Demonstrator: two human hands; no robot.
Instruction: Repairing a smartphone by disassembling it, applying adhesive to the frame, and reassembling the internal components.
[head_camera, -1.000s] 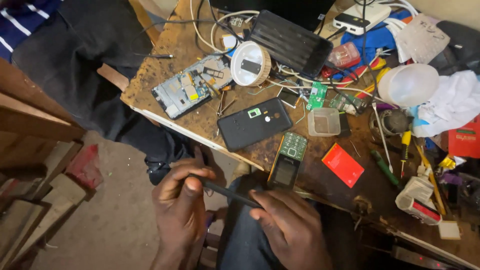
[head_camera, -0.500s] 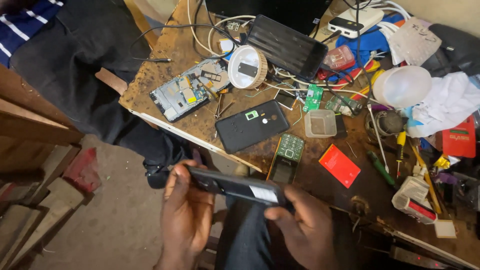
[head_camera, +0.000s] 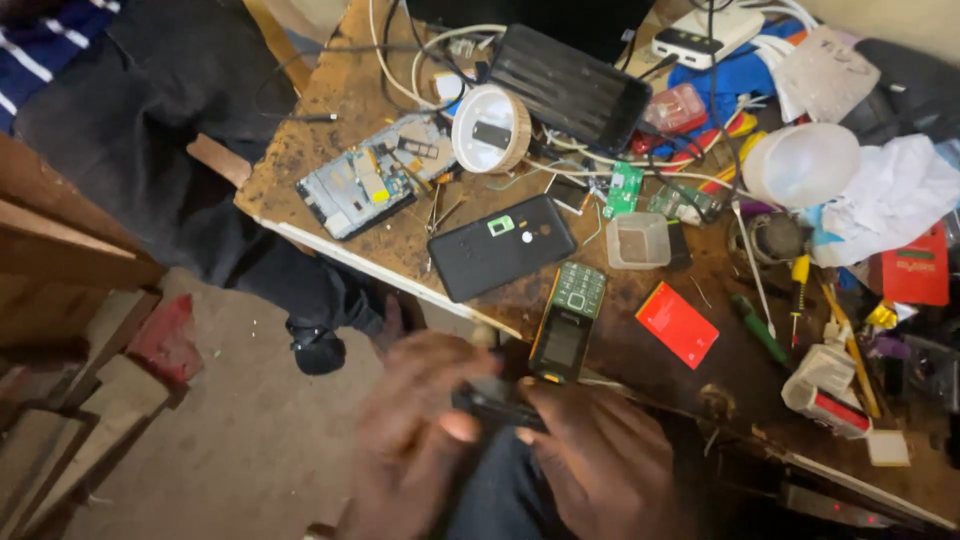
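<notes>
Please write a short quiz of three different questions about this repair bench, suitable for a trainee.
1. True or false: the black phone back cover lies on the wooden table.
2. What do the left hand and right hand grip together?
A. a dark phone-like device
B. a screwdriver
C. a red card
3. Fill in: the green keypad phone lies beside a flat ____ card.

Key: 1 true; 2 A, the dark device, blurred; 3 red.
</notes>
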